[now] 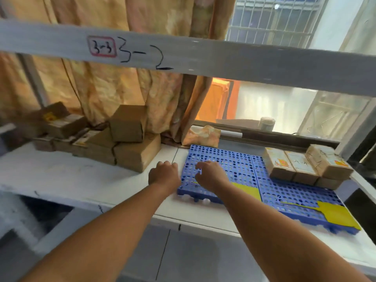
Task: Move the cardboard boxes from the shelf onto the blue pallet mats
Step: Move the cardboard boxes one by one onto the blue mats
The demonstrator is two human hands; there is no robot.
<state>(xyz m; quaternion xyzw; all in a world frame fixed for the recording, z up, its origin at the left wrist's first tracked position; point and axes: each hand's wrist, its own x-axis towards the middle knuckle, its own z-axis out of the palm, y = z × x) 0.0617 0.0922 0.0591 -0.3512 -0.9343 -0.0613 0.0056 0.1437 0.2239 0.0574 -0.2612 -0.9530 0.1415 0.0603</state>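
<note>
Two blue perforated pallet mats [240, 169] lie side by side on the white shelf [61, 176], with yellow patches near their front edges. Three taped cardboard boxes [305, 165] sit on the far right mat. A pile of brown cardboard boxes [130, 143] stands on the shelf to the left of the mats. My left hand [164, 174] hovers over the shelf between the pile and the left mat, fingers curled, holding nothing. My right hand [211, 174] is over the left mat, fingers loosely spread and empty.
A grey shelf beam [203, 55] marked "3-2" crosses overhead. Orange patterned curtains [114, 88] hang behind the boxes. A barred window [272, 19] and a sill with a small jar [266, 123] are at the back right. A shelf upright [358, 129] stands at the right.
</note>
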